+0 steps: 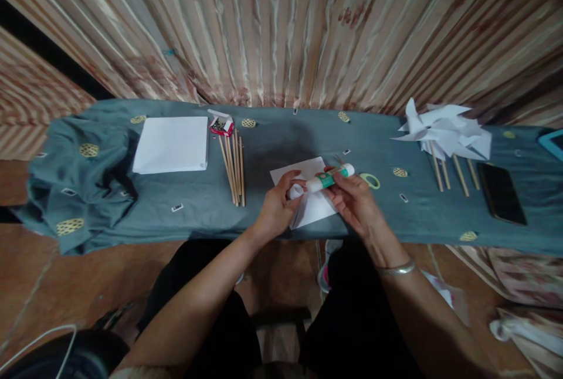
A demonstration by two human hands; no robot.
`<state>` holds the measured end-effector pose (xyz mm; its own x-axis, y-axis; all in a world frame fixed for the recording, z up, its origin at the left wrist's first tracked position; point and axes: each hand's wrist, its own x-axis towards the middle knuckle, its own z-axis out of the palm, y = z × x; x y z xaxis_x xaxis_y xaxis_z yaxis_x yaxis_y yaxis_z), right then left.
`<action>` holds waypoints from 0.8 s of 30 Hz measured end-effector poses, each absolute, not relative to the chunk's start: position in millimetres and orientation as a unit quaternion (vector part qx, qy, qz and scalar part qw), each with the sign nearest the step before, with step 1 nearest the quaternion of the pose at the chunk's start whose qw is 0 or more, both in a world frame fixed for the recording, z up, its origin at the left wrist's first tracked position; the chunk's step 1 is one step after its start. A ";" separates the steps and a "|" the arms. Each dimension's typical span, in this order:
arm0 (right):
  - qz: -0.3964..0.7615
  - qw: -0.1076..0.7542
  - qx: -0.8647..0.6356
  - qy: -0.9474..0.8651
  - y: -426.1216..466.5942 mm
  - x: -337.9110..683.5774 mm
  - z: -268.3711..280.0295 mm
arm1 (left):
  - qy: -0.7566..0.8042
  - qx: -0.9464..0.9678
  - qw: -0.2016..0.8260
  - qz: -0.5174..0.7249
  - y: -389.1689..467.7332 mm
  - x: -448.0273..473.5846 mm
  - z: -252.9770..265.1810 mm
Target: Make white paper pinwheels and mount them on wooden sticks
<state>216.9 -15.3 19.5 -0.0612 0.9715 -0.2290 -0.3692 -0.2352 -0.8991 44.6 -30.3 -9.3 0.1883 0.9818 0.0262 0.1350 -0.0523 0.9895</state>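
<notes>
A green and white glue stick (328, 178) is gripped in my right hand (355, 200), tilted over the table. My left hand (277, 206) pinches a small white round cap (295, 191) close to the stick's left end. Beneath both hands lies a sheet of white paper (314, 207), partly covered by the fingers. Just right of my right hand rests a pale green ring-shaped handle (370, 180), probably of scissors, whose other parts are mostly hidden.
A stack of white paper (171, 144), a red box of small pins (221, 125) and several wooden sticks (235, 168) lie to the left. White paper pinwheels (448, 129) on sticks and a black phone (501, 192) lie right. A pleated curtain (281, 33) hangs behind the cloth-covered table (272, 127).
</notes>
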 end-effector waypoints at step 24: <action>0.594 0.477 -0.507 -0.403 -20.8 212.5 16.3 | 0.437 0.761 0.319 0.357 -30.6 31.3 -9.6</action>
